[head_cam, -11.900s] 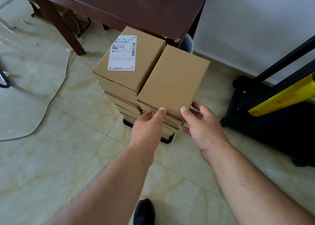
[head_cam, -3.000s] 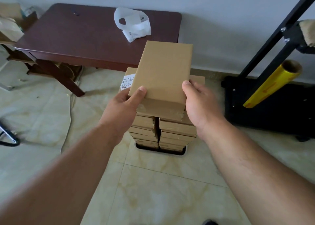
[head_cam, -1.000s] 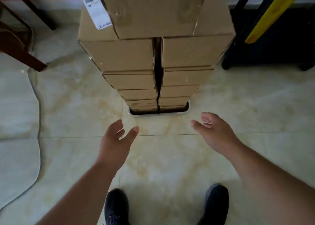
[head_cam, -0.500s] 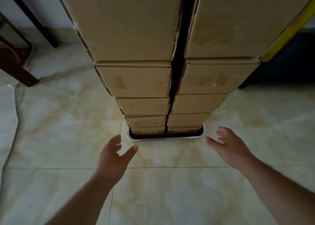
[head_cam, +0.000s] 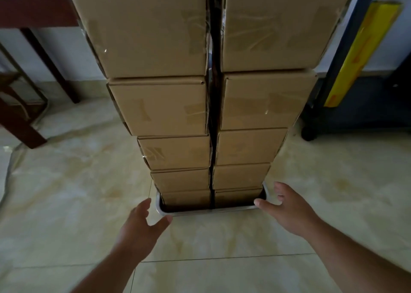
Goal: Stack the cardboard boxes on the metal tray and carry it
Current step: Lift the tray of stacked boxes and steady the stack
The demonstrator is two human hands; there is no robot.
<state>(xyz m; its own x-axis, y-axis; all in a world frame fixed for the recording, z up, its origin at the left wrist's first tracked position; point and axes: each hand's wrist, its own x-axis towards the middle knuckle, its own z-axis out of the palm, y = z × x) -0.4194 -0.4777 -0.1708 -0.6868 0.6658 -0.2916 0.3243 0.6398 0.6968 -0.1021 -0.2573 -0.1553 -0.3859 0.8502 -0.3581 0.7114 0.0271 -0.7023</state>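
Nearest us, our left hand (head_cam: 142, 226) reaches low over the tiled floor (head_cam: 66, 203), fingers (head_cam: 142, 208) spread, thumb at the near-left corner of the metal tray (head_cam: 200, 212). Our right hand (head_cam: 289, 206) is at the near-right corner, fingers spread, thumb on the rim. The tray sits on the floor, carrying two side-by-side columns of cardboard boxes (head_cam: 175, 152). Far left stands a dark wooden counter (head_cam: 33, 10); far right, a yellow roll (head_cam: 360, 55) leans on a black frame (head_cam: 349, 48)
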